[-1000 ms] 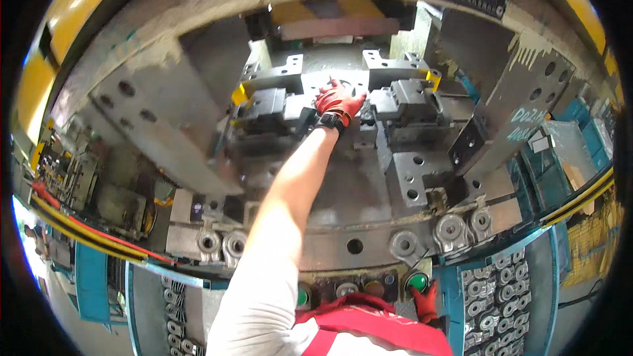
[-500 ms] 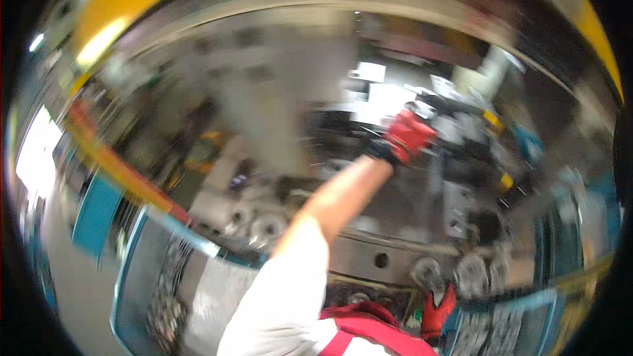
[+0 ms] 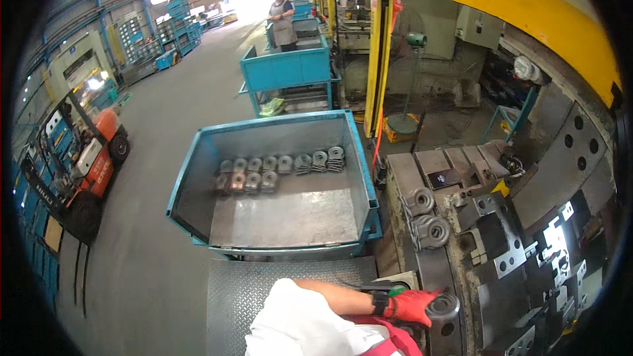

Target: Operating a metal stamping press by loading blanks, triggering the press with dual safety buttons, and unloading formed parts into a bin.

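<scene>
Pinching a grey, ring-shaped metal part between thumb and fingers, your red-gloved left hand is at the press's grey steel ledge; whether the part touches the ledge, cannot tell. More ring-shaped parts lie near, beyond it. Blue-rimmed metal bin holds similar rows. Your right hand: out of view, state unknown.

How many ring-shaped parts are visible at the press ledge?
3: a held part in the left hand, a nearer part and a farther part on the ledge; more may hide underneath.
</scene>
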Available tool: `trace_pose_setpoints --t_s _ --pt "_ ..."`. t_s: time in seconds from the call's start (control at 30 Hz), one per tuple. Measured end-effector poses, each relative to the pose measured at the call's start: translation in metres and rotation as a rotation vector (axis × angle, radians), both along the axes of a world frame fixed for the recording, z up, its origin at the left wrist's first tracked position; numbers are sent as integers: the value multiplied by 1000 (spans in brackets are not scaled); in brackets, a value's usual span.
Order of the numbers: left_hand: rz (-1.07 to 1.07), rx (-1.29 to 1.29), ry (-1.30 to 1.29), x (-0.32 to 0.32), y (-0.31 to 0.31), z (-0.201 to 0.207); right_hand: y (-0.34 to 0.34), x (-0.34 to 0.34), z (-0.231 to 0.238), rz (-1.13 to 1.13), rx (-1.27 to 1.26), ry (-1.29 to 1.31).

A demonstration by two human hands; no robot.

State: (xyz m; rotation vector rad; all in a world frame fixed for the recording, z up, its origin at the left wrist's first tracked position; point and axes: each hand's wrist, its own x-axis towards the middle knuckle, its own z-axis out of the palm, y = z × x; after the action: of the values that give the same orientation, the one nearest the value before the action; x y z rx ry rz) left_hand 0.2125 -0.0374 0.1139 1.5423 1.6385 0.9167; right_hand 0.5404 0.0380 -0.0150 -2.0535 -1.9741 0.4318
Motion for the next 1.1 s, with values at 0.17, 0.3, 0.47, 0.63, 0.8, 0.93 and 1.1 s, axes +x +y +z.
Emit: trace_pose_setpoints --t_s 0.17,0.3,0.47,0.63,0.8,0.93,1.1 --pt "372 -316 -147 -20 -60 8 16 0 -3 17 -65 52" --pt "492 -249 -119 -26 -71 -28 10 12 -8 -12 -90 119" --pt "553 -15 -91 -64 -79 -61 17 47 -18 -44 -54 375" --pt "652 9 74 -127 -72 -53 -12 -3 73 -30 -107 623" --pt "729 -134 292 -172 -19 -24 -24 -3 99 -79 -31 636" --pt "714 -44 468 -194 30 -8 -28 -23 157 -71 -76 809" --pt "614 -85 662 -224 100 -20 -15 -60 234 -46 -53 831"
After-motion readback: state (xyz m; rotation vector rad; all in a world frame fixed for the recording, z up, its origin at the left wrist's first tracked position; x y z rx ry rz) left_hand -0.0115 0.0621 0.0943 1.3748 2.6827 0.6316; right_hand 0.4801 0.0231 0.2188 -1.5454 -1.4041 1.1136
